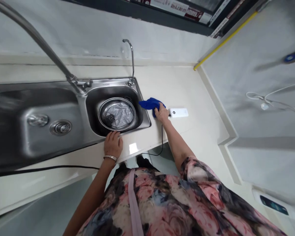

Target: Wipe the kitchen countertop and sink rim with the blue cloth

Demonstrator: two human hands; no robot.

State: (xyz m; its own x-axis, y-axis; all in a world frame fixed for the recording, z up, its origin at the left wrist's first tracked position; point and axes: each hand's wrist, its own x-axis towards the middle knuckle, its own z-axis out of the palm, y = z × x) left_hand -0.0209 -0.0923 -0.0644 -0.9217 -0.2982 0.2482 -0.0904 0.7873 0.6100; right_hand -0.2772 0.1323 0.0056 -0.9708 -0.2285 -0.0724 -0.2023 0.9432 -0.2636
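Note:
My right hand (162,114) is closed on a blue cloth (149,104) on the countertop, just right of the sink. Part of the cloth spreads left toward the sink rim. My left hand (113,144) lies on the counter's front edge by the sink, fingers out toward the rim and thumb apart, holding nothing. In the right sink bowl (93,98) stands a round metal basin (133,114). Inside it lies a silvery, wrinkled cloth (121,114) beside a dark perforated patch. Close to my right hand, a white power bank (179,112) with a plug in it rests on the counter.
A tall faucet (75,83) rises between the two sink bowls, and a thin curved tap (132,59) stands at the back right corner. A black cable (162,141) hangs over the counter's front edge. A yellow pipe (226,41) runs along the right wall.

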